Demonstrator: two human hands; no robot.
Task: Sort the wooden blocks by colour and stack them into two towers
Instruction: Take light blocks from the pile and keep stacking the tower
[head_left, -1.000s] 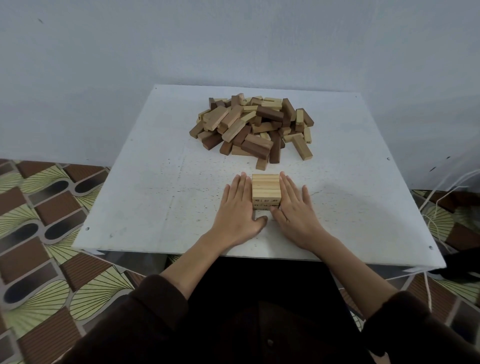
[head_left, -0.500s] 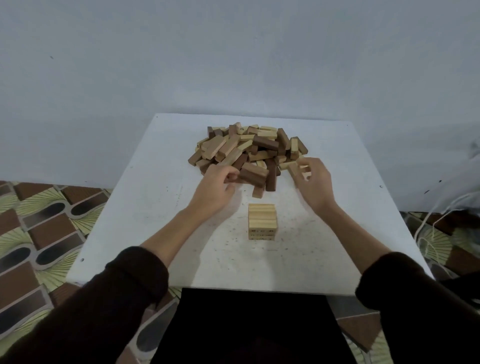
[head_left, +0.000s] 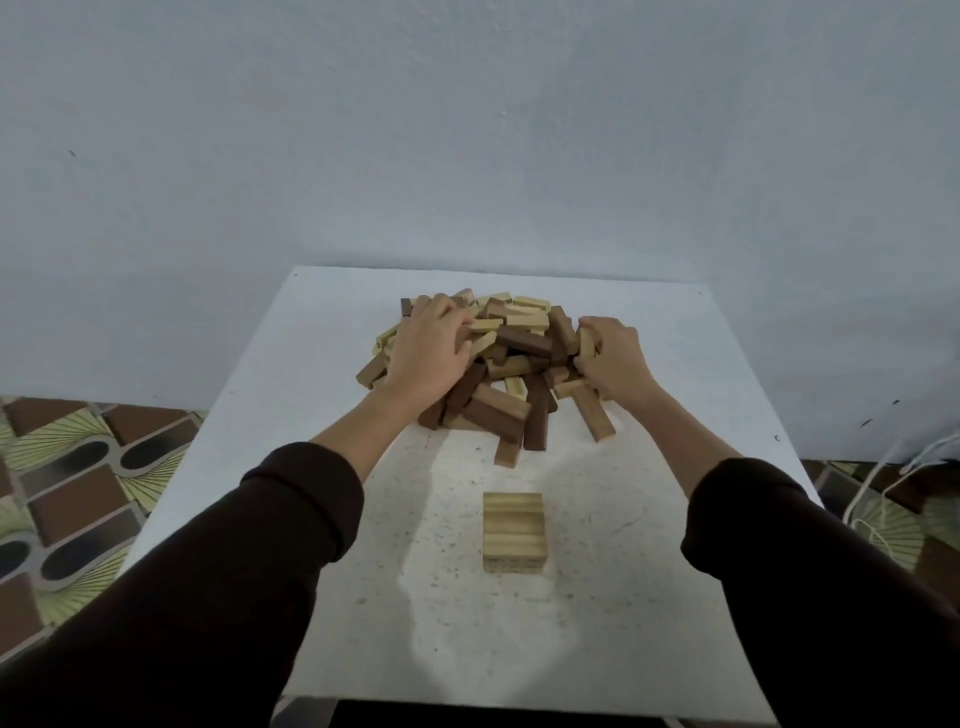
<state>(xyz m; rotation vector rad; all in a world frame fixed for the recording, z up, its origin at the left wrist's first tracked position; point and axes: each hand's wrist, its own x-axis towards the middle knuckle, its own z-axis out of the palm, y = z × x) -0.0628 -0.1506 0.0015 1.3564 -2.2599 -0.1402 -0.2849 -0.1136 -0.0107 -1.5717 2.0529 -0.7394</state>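
Viewing the scene from the head camera, note that the pile of wooden blocks (head_left: 511, 364) lies in the centre of the frame, on the far half of the white table (head_left: 291, 467), with dark and pale pieces mixed and crossed over one another at all angles. The pale tower (head_left: 514, 530), only a few layers high, stands apart from the pile in the lower centre, nearer the table's front edge, with its top layer flat and flush. The left hand (head_left: 423, 348) rests on the upper left of the pile with its fingers bent down over several pieces; whether it holds one cannot be told, because the fingertips are hidden. The right hand (head_left: 615, 361) sits at the right edge of the pile, its fingers curled round a pale block (head_left: 586, 340) that stands nearly upright. Treat each block as a rigid, light, smooth-sided bar: it should not deform under a pinch, but it is likely to slide readily on its neighbours. Take hold across the two long sides, near the middle of the length, so that the piece stays level. Pick pieces from the top of the heap first, since pulling a buried one is likely to shift those leaning on it. The tower is loose-laid and presumably topples under a sideways knock, so lower each piece straight down. No dark tower is in view.
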